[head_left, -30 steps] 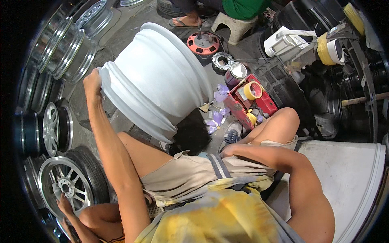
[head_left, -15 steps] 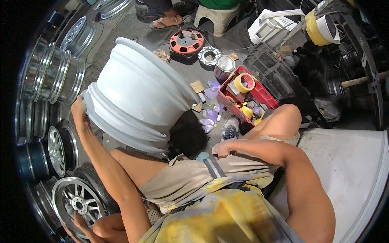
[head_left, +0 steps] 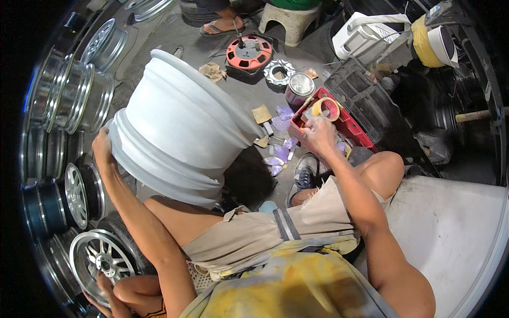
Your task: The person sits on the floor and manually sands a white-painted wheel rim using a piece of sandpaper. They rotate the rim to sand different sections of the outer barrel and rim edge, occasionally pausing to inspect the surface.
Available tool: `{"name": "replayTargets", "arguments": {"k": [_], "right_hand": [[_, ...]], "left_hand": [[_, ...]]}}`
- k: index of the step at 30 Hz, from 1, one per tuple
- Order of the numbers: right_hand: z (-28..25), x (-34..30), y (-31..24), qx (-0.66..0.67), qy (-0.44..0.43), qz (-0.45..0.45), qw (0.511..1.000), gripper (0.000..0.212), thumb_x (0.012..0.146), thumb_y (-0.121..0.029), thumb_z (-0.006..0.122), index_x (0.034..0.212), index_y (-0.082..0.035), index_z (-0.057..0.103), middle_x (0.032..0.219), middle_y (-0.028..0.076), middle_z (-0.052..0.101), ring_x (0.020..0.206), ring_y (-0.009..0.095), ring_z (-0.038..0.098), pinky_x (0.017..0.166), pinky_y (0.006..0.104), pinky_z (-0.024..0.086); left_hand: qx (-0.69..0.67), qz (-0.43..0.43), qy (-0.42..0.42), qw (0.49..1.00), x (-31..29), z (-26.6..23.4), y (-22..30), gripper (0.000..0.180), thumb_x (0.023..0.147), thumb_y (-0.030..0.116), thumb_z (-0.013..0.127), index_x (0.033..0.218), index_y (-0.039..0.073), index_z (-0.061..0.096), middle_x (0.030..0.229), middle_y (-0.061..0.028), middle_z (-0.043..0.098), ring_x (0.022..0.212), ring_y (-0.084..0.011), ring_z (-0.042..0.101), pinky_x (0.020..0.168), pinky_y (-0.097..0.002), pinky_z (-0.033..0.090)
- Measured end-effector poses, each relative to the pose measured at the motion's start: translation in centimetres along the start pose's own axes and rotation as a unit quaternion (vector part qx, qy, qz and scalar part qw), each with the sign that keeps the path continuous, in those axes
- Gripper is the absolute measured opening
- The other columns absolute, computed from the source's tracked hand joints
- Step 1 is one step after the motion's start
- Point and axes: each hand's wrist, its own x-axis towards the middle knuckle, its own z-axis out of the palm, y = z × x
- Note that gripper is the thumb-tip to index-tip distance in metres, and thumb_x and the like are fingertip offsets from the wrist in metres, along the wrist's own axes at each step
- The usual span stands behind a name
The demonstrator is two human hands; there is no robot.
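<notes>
A wide wheel rim [head_left: 175, 116], coated pale grey-white, leans in front of my legs. My left hand [head_left: 103, 148] is closed on its left edge, the fingers partly hidden behind the lip. Farther right, my right hand [head_left: 319, 135] reaches over a red plastic box [head_left: 356, 127]. Its fingers are bent together at the box's contents, and what they hold, if anything, is hidden. A roll of yellowish masking tape [head_left: 330, 108] lies in the box just beyond that hand. A paint can [head_left: 300, 87] stands against the box's far-left corner.
Purple and tan sanding scraps [head_left: 275, 159] litter the floor by my shoe [head_left: 306, 172]. Beyond sit an orange-black cable reel [head_left: 249, 53] and a stool [head_left: 291, 24] with a person near it. Metal rims [head_left: 79, 95] line the left. Another person's hand [head_left: 103, 281] touches a silver wheel [head_left: 101, 259].
My right hand has left my lap and moved forward to the red box. My left hand stays on the rim, which has hardly moved.
</notes>
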Motion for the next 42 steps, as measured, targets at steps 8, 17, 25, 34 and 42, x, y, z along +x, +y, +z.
{"name": "replayTargets", "arguments": {"k": [8,17,25,34,42], "right_hand": [[3.4,4.0,4.9,-0.315,0.006,-0.106,0.943,0.017,0.089,-0.018,0.065,0.096,-0.007,0.075,0.107,0.014,0.068,0.101,0.033,0.065,0.091,0.0473,0.046],[-2.3,2.3,0.8,-0.061,0.162,-0.087,0.981,0.013,0.089,-0.006,0.060,0.098,0.002,0.054,0.103,0.020,0.061,0.084,0.039,0.064,0.078,0.0458,0.054],[-11.6,1.2,-10.2,0.436,0.111,-0.105,0.887,0.013,0.101,-0.005,0.063,0.108,0.005,0.060,0.093,0.008,0.067,0.081,0.017,0.072,0.070,0.0321,0.059],[-12.5,3.4,-22.2,0.434,-0.059,-0.207,0.875,0.016,0.102,-0.012,0.064,0.102,0.003,0.060,0.087,0.010,0.071,0.077,0.014,0.072,0.066,0.0266,0.057],[-11.0,-1.2,-24.9,0.173,0.112,-0.467,0.860,0.042,0.085,-0.004,0.076,0.126,-0.007,0.066,0.112,0.012,0.065,0.104,0.026,0.066,0.084,0.0386,0.056]], "left_hand": [[-0.032,0.088,-0.003,0.996,-5.0,2.1,2.2,0.036,0.098,0.021,0.055,0.087,-0.010,0.070,0.076,-0.0058,0.062,0.074,-0.0153,0.053,0.067,-0.0373,0.045],[-0.020,0.069,0.010,0.997,-5.4,1.8,1.7,0.043,0.098,0.028,0.054,0.089,-0.009,0.072,0.076,-0.0123,0.068,0.075,-0.0195,0.059,0.072,-0.0399,0.048],[-0.164,0.024,-0.059,0.984,-7.0,2.0,2.4,0.039,0.102,0.031,0.055,0.096,-0.002,0.075,0.077,-0.0038,0.065,0.065,-0.0138,0.057,0.058,-0.0337,0.045],[-0.166,0.058,-0.064,0.982,-8.6,1.6,2.7,0.043,0.105,0.035,0.054,0.094,-0.002,0.074,0.076,-0.0011,0.064,0.064,-0.0115,0.056,0.057,-0.0306,0.044],[-0.234,-0.018,-0.116,0.965,-10.7,2.5,2.6,0.043,0.108,0.032,0.047,0.121,-0.004,0.066,0.104,-0.0092,0.070,0.086,-0.0173,0.066,0.076,-0.0342,0.052]]}}
